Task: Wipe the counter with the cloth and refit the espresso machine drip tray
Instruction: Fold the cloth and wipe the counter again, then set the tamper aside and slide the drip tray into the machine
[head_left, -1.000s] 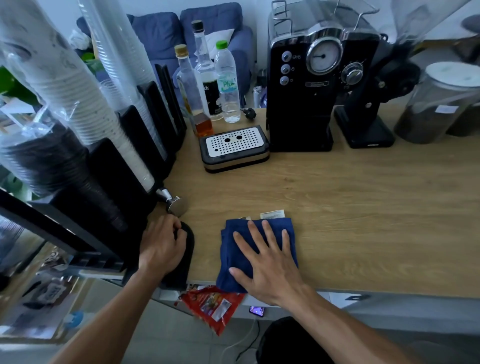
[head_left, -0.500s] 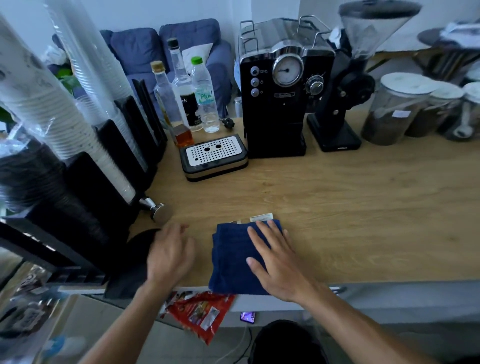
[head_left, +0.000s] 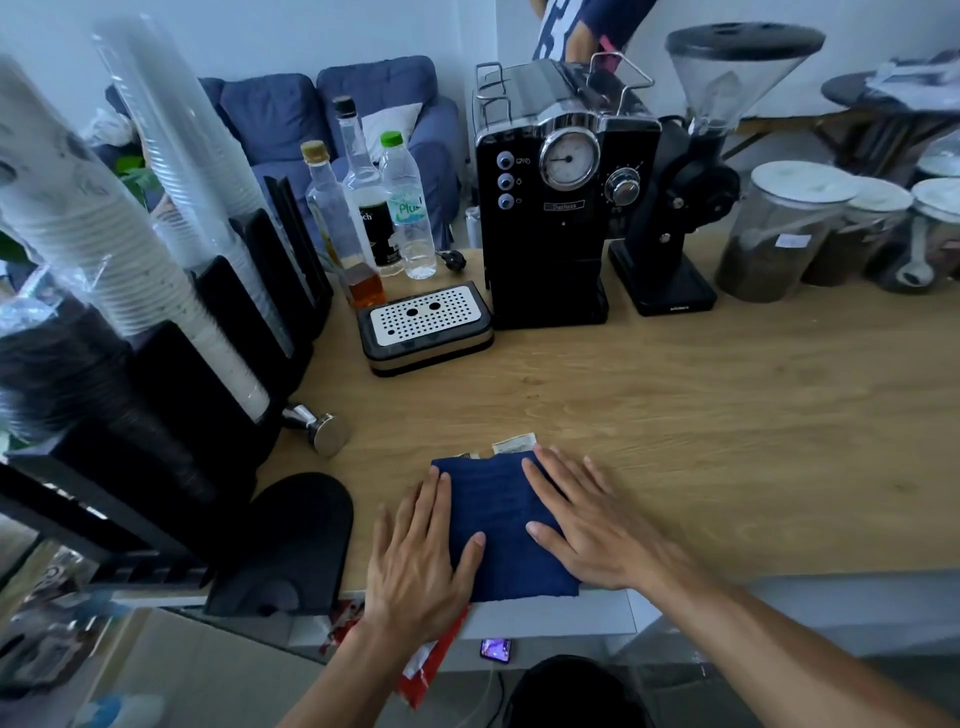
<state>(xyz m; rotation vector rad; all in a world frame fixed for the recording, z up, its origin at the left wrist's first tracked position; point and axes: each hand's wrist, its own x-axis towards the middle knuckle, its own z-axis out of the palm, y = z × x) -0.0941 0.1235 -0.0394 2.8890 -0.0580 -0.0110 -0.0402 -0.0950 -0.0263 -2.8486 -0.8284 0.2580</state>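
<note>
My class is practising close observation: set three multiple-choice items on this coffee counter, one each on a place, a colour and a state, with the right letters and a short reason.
1. Where is the drip tray?
A. on the counter, left of the espresso machine
B. fitted into the machine
C. in a hand

2. What colour is the cloth?
A. red
B. white
C. dark blue

3. How do the left hand and right hand meet the cloth?
A. clenched round it
B. flat, fingers straight
C. not touching

Answers: A, it sits on the wood beside the machine; C, the folded fabric is navy; B, both hands lie open on its edges.
</note>
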